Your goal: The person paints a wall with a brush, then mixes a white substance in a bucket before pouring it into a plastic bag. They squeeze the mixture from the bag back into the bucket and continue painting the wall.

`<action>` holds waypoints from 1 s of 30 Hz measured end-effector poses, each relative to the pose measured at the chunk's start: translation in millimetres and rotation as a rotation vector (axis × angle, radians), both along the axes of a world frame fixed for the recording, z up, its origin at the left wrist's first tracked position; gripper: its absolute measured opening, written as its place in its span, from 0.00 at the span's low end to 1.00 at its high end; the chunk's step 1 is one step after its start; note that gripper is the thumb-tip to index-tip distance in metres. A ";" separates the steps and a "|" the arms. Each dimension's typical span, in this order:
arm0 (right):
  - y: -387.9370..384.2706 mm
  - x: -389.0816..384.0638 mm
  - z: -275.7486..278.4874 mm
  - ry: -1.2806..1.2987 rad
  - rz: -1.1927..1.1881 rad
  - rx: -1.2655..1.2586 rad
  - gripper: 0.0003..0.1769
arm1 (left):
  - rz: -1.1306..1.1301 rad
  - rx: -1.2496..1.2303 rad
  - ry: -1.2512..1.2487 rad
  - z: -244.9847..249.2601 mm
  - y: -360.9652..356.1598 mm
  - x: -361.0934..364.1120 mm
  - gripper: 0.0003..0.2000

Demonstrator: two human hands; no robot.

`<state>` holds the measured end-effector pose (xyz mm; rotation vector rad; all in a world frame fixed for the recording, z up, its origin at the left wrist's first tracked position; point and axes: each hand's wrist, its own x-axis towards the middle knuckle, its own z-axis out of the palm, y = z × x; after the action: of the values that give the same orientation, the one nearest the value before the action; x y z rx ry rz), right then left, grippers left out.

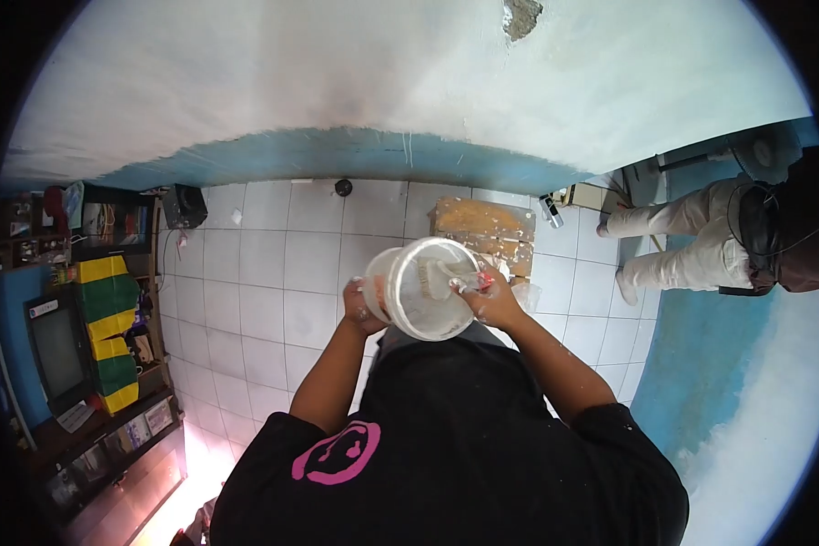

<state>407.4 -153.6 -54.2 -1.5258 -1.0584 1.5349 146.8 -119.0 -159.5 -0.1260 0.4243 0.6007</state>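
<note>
A white plastic bucket (pixel 419 305) is held at chest height, tilted so its inside shows. My left hand (pixel 359 308) grips the bucket's outer wall on the left. My right hand (pixel 493 300) sits at the bucket's right rim and holds a paintbrush (pixel 448 278) with a red handle; its whitened bristles lie inside the bucket. Both hands carry white smears.
A white and blue wall (pixel 337 91) stands ahead. A paint-stained board (pixel 482 227) lies on the tiled floor (pixel 264 282). Another person (pixel 701 246) in pale trousers is at the right. Shelves with a television (pixel 55 350) line the left.
</note>
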 end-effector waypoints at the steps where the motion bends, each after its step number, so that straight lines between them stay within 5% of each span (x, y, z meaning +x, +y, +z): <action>1: 0.8 2.8 -8.7 -0.057 -0.051 0.053 0.20 | -0.033 -0.070 0.124 1.0 4.6 10.4 0.28; 4: 5.1 28.5 -25.7 -0.383 0.076 0.043 0.18 | -0.311 0.118 0.539 5.8 19.0 39.5 0.27; 13: 34.3 158.7 -85.9 -0.284 -0.316 0.170 0.23 | -0.268 -0.052 0.708 -68.2 -3.4 156.8 0.17; 16: 50.5 195.8 -106.0 -0.486 -0.285 0.090 0.22 | -0.402 0.128 1.133 -82.2 -32.6 207.3 0.14; 20: 69.6 214.9 -133.0 -0.462 -0.107 0.149 0.25 | -0.473 0.687 1.637 -99.5 -66.7 249.0 0.22; 25: 80.0 206.1 -162.2 -0.515 -0.019 0.164 0.25 | -0.492 0.721 1.797 -99.0 -81.7 287.7 0.28; 30: 97.7 191.5 -157.7 -0.497 0.053 0.079 0.25 | -0.465 0.633 1.864 -91.8 -59.9 310.2 0.24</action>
<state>598.9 -56.0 -211.9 -1.8868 -1.4238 1.1514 457.0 -178.8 -251.3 1.2212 1.9462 0.1949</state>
